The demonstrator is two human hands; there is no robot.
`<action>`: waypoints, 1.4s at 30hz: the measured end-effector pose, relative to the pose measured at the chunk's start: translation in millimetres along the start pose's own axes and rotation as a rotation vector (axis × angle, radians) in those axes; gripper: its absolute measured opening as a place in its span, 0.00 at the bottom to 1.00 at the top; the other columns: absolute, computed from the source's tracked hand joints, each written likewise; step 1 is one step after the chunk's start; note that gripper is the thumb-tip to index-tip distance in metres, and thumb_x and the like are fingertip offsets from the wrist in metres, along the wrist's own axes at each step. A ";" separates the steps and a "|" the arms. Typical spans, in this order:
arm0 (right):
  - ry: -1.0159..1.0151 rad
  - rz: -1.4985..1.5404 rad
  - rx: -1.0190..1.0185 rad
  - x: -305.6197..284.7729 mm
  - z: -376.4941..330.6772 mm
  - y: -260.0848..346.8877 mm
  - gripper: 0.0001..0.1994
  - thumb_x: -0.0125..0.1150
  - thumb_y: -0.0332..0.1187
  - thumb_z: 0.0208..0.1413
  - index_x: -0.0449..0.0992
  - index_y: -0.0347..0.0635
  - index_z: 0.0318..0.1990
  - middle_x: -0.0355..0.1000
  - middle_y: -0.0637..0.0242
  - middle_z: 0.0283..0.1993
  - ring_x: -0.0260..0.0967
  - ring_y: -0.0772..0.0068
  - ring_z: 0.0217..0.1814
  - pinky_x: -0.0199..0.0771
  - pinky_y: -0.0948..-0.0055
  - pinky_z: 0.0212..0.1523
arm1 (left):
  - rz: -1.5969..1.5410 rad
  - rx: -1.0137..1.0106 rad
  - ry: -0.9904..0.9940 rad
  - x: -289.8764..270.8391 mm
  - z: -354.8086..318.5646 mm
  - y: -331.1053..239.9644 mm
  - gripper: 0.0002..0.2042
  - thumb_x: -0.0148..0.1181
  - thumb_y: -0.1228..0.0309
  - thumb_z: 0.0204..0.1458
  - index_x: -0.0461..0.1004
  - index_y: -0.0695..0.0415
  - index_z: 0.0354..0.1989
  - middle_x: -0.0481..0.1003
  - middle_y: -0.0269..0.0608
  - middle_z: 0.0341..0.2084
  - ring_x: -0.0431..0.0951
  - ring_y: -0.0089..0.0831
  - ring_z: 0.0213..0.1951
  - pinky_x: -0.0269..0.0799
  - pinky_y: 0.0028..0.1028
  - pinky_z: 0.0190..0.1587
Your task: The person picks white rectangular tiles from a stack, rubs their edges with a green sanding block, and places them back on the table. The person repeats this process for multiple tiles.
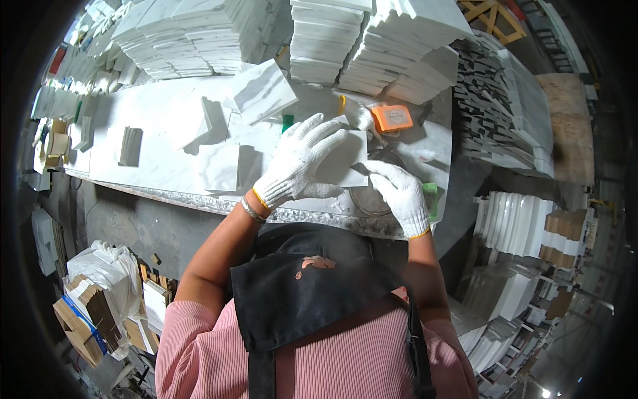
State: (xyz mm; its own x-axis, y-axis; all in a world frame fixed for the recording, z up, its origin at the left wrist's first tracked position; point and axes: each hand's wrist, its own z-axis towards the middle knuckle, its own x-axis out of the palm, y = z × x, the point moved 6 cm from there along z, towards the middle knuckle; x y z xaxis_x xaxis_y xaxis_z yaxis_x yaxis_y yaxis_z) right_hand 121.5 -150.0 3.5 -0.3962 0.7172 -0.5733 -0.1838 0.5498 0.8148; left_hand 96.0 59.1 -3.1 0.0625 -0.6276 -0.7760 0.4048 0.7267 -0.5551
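A white marble tile (352, 154) lies on the marble-topped bench in front of me. My left hand (299, 163), in a white knit glove, rests over its left side with fingers spread and thumb apart. At the tile's right edge is my right hand (399, 193), gloved alike. Its fingers are drawn together and the fingertips meet the edge; whatever they may pinch is hidden. Beyond the tile sit an orange block (393, 118) with a pale label and a crumpled white glove (362, 116). A small green piece (288, 123) shows just past my left fingers.
Loose tiles (219, 166) and a tilted veined tile (264, 92) lie to the left on the bench (159, 156). Tall tile stacks (325, 43) line its far side. A green pad (430, 199) is beside my right wrist. More stacked slabs (508, 223) stand at right.
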 end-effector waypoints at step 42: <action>-0.151 0.642 0.311 2.4 -40.4 -38.1 0.19 0.62 0.26 0.58 0.75 0.43 0.58 0.79 0.66 0.41 0.74 0.84 0.34 0.70 0.84 0.32 | 0.264 -0.026 0.178 10.2 7.9 -14.5 0.54 0.76 0.50 0.31 0.56 0.55 0.70 0.60 0.52 0.65 0.57 0.55 0.67 0.50 0.54 0.68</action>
State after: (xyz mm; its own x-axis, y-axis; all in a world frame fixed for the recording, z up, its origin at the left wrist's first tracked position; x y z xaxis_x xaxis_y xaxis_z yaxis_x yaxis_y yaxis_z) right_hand 91.2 -186.5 -25.5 -0.2076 0.9781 -0.0147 0.3163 0.0813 0.9452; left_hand 98.0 39.9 -0.6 0.0008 -0.3597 -0.9331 0.3726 0.8660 -0.3335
